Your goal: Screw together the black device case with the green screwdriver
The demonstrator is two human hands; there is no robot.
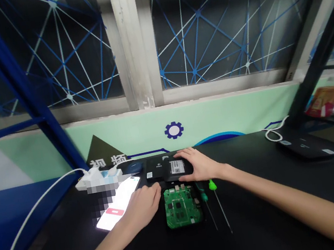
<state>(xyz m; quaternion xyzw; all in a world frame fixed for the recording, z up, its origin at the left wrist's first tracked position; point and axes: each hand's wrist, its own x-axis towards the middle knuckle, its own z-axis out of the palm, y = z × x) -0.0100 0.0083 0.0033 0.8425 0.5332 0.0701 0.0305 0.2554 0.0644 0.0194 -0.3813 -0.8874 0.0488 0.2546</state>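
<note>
My right hand [198,163] spans a black plastic cover with a white label [177,167], thumb at its near edge and fingers at its far edge. The cover lies against a flat black box [154,168] bearing a small logo and a sticker. My left hand [146,199] has its fingers curled together beside the near left corner of the cover; whatever is in them is hidden. Just below both hands, a green circuit board [181,208] sits in a black housing. Right of the board lie a dark green screwdriver [203,196] and a bright green one [212,185], tips toward me.
A phone with a bright screen [119,202] lies left of the board, partly behind my left hand. Behind it are a white power strip [99,179] and a dark mouse [135,167]. Another black device [307,147] and a white cable [274,135] lie at the right.
</note>
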